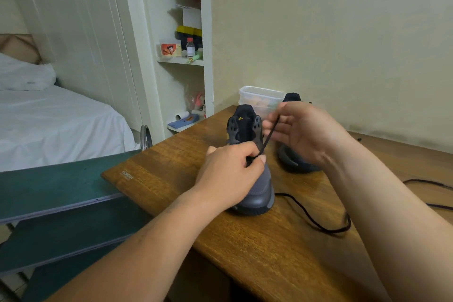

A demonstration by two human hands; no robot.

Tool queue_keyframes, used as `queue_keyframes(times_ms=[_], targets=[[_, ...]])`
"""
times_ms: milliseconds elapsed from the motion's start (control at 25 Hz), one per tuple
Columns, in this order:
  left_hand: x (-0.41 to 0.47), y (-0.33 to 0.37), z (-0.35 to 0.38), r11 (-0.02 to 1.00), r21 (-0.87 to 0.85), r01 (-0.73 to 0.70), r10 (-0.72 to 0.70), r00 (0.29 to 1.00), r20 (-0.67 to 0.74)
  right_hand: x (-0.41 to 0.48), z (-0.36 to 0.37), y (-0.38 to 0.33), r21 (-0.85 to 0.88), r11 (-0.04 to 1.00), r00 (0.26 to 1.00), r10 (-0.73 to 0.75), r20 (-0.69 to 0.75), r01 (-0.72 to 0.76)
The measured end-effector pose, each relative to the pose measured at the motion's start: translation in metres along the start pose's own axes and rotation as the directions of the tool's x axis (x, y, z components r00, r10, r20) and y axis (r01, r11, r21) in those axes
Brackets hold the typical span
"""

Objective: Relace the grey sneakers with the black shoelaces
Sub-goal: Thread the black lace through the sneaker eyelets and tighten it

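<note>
A grey sneaker stands on the desk, toe toward the person. The left hand rests over its front, and its grip pinches a black lace low on the shoe. The right hand pinches the same lace higher up, drawn taut beside the tongue, with the second sneaker just behind it.

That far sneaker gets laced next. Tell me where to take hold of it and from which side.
Probably grip the far sneaker across its low rounded toe, coming from the near, right side. The toe points toward the person and lies bare on the table, while the plastic container crowds its far left and the right hand covers its middle.
</note>
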State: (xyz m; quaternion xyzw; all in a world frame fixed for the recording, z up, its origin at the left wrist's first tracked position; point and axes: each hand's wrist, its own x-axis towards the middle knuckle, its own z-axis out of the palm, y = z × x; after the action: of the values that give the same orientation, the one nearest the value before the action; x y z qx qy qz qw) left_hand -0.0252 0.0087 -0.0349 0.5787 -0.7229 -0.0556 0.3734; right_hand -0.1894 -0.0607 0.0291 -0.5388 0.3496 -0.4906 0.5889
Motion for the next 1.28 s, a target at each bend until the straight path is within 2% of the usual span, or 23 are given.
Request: queue_keyframes(times_ms=[80, 120, 200, 280, 360, 440, 520, 600, 680, 760, 840, 920, 1000, 1040, 1120, 1200, 1280], targets=[[0.001, 0.0, -0.005, 0.999, 0.034, 0.012, -0.012, 1.0, -0.009, 0.006, -0.002, -0.003, 0.14, 0.988, 0.992, -0.042, -0.12, 0.059], [0.002, 0.0, -0.006, 0.998, 0.06, 0.014, -0.013, 1.0, -0.007, 0.008, -0.004, -0.004, 0.149, 0.984, 0.983, -0.073, -0.17, 0.099], [0.003, -0.001, -0.007, 0.997, 0.072, -0.004, 0.004, 1.0, 0.007, 0.008, -0.006, -0.005, 0.056, 0.987, 0.968, -0.136, -0.209, 0.15], [0.003, 0.0, -0.006, 0.999, 0.045, 0.006, -0.008, 0.999, 0.034, 0.003, -0.004, -0.006, -0.134, 0.973, 0.965, -0.209, -0.159, 0.189], [0.011, 0.004, -0.004, 0.997, -0.056, 0.05, -0.05, 0.999, 0.002, -0.004, -0.001, -0.011, -0.293, 0.928, 0.969, -0.248, -0.022, 0.231], [0.028, 0.012, -0.01, 0.984, -0.163, 0.075, -0.083, 0.996, -0.043, -0.011, 0.002, -0.016, -0.363, 0.896, 0.966, -0.223, 0.128, 0.255], [0.043, 0.018, -0.014, 0.988, -0.156, 0.016, -0.017, 1.0, -0.004, -0.017, 0.003, -0.019, -0.368, 0.889, 0.954, -0.199, 0.227, 0.273], [0.053, 0.024, -0.015, 0.995, -0.095, -0.022, 0.025, 0.999, 0.035, -0.017, 0.0, -0.019, -0.316, 0.906, 0.952, -0.22, 0.215, 0.281], [0.061, 0.026, -0.02, 0.984, -0.177, -0.002, 0.005, 1.0, 0.014, -0.011, -0.008, -0.017, -0.25, 0.934, 0.965, -0.234, 0.116, 0.256], [0.068, 0.03, -0.026, 0.96, -0.278, -0.028, 0.009, 0.998, -0.069, -0.003, -0.016, -0.012, -0.248, 0.949, 0.981, -0.193, 0.034, 0.195], [0.073, 0.038, -0.033, 0.943, -0.319, -0.097, 0.061, 0.991, -0.12, 0.001, -0.019, -0.003, -0.309, 0.936, 0.985, -0.154, 0.071, 0.169], [0.071, 0.049, -0.034, 0.935, -0.31, -0.17, 0.148, 0.985, -0.092, -0.001, -0.017, 0.005, -0.441, 0.867, 0.97, -0.171, 0.172, 0.231], [0.066, 0.051, -0.029, 0.924, -0.32, -0.21, 0.187, 0.977, -0.099, -0.003, -0.014, 0.005, -0.514, 0.812, 0.961, -0.226, 0.161, 0.277], [0.066, 0.048, -0.027, 0.916, -0.355, -0.186, 0.157, 0.981, -0.111, -0.002, -0.014, 0.003, -0.473, 0.837, 0.961, -0.251, 0.118, 0.276], [0.07, 0.037, -0.026, 0.919, -0.386, -0.085, 0.065, 0.996, -0.065, -0.002, -0.014, -0.005, -0.269, 0.927, 0.965, -0.258, 0.052, 0.262], [0.072, 0.027, -0.021, 0.95, -0.306, -0.064, 0.093, 0.992, 0.08, -0.003, -0.011, -0.015, -0.072, 0.964, 0.965, -0.252, 0.071, 0.257], [0.069, 0.024, -0.016, 0.958, -0.276, -0.075, 0.121, 0.981, 0.154, -0.007, -0.008, -0.023, 0.131, 0.968, 0.963, -0.23, 0.138, 0.212]])
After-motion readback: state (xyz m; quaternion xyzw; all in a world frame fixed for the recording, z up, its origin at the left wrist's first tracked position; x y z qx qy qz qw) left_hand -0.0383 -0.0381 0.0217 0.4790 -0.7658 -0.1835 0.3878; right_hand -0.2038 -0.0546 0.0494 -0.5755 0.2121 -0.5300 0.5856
